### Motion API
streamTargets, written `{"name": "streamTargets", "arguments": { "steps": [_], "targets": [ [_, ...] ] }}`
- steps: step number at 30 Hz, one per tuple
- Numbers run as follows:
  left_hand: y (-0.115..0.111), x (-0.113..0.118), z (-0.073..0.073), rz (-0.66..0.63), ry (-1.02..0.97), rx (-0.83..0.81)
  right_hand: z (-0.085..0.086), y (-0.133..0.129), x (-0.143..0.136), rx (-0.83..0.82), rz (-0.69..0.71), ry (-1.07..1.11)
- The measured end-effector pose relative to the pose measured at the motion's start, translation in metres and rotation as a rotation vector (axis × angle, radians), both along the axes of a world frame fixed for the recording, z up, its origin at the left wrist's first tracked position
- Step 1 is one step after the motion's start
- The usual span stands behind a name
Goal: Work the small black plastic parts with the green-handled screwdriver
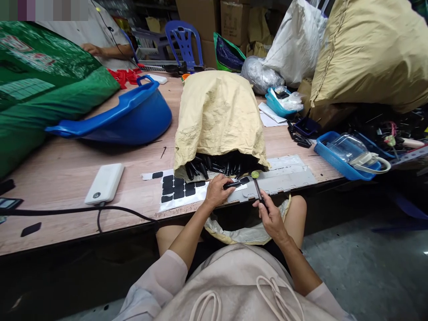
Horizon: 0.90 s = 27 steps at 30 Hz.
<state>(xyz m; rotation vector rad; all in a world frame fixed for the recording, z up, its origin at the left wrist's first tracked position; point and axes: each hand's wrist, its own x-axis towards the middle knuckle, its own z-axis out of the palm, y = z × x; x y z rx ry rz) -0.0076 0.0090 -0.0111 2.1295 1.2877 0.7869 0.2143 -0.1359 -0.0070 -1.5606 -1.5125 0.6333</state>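
My left hand (217, 191) is closed on a slim black piece (233, 184), pressed flat at the table's front edge. A small black rounded patch (245, 180) lies by the far end of that piece. In my right hand (272, 218) I grip the dark handle of a small hammer (258, 189); its round yellow-green head points up and away from me, just right of the black piece. A tan sack (220, 116) lies with its mouth towards me, full of similar black pieces (214, 166). Left of my left hand is a white sheet (169, 203) with several black rounded patches.
A blue basin (133, 116) lies tilted left of the sack, with a white power bank (104, 183) and cable nearer me. Grey cardboard (290, 174) lies at right, before a blue tray (347, 165). An open sack (240, 234) is between my knees. A co-worker's hand (92, 49) shows behind.
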Motion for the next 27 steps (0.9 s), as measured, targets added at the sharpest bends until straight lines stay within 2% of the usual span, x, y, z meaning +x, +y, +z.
{"name": "streamTargets", "arguments": {
  "steps": [5, 11, 15, 22, 27],
  "targets": [
    [0.000, 0.001, -0.001, 0.018, 0.008, -0.016, 0.011, -0.002, -0.016, 0.064, 0.068, -0.080],
    [0.000, 0.003, -0.002, 0.035, 0.015, -0.011, 0.010, 0.000, -0.022, 0.132, 0.029, -0.137],
    [0.000, 0.004, -0.002, 0.045, 0.023, -0.023, 0.008, 0.002, -0.021, 0.095, 0.045, -0.131],
    [0.000, 0.003, 0.001, 0.017, 0.033, -0.021, 0.019, 0.002, -0.031, 0.061, 0.078, -0.120],
    [-0.002, 0.004, 0.003, 0.037, 0.035, -0.022, 0.014, 0.002, -0.036, 0.018, 0.101, -0.139]
  ]
}}
